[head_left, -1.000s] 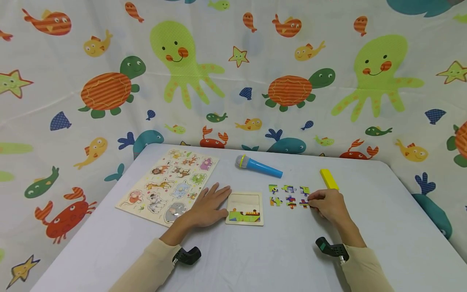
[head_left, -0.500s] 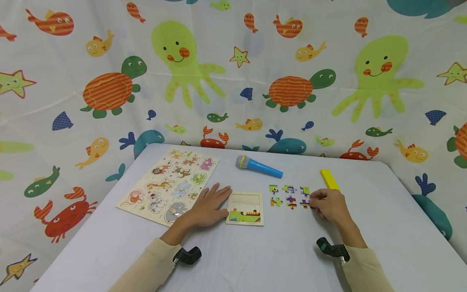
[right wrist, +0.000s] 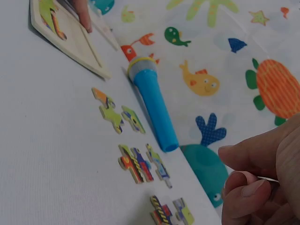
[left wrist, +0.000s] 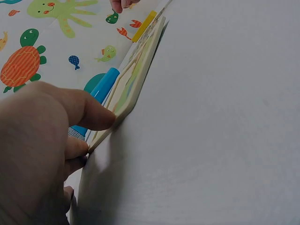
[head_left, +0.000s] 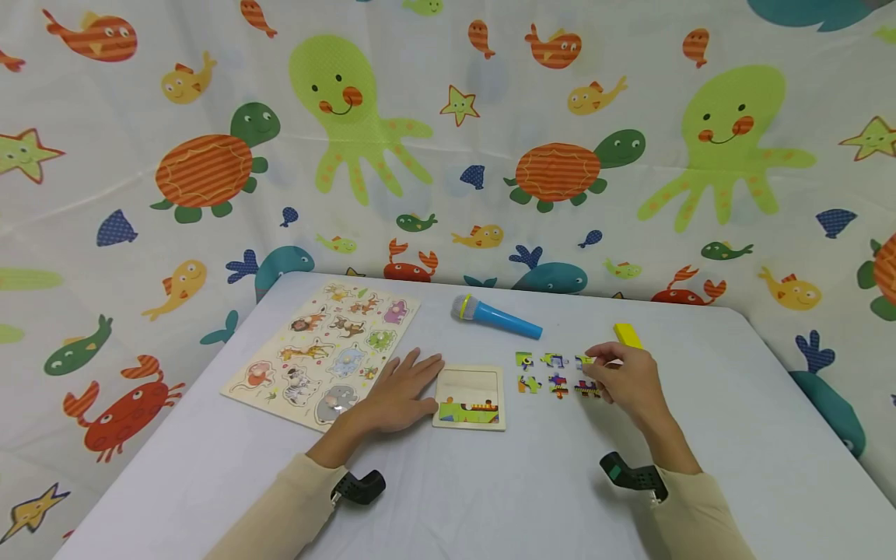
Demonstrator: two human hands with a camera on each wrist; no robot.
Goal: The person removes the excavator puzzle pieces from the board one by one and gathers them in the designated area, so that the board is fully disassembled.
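My left hand (head_left: 395,397) rests on the table with its fingers spread. Its thumb and index finger touch the left edge of a small wooden puzzle tray (head_left: 470,383), whose lower part holds fitted green and orange pieces. To the tray's right, several loose jigsaw pieces (head_left: 558,384) lie in two rows. My right hand (head_left: 626,381) is over the right end of these rows, fingers loosely bent. In the right wrist view a gap shows between its thumb and index finger, with nothing in it. The upper right jigsaw piece (right wrist: 183,212) lies below that hand, partly covered in the head view.
A blue toy microphone (head_left: 504,317) lies behind the tray and pieces. Behind my right hand is a yellow block (head_left: 627,336), partly hidden. An animal peg puzzle board (head_left: 280,406) lies at the left, partly under my left hand. A sea-animal patterned cloth (head_left: 420,93) hangs behind the table.
My right hand has come away from the lower right jigsaw piece and moved slightly back, up to the upper right one. The left hand and the tray stay in place.
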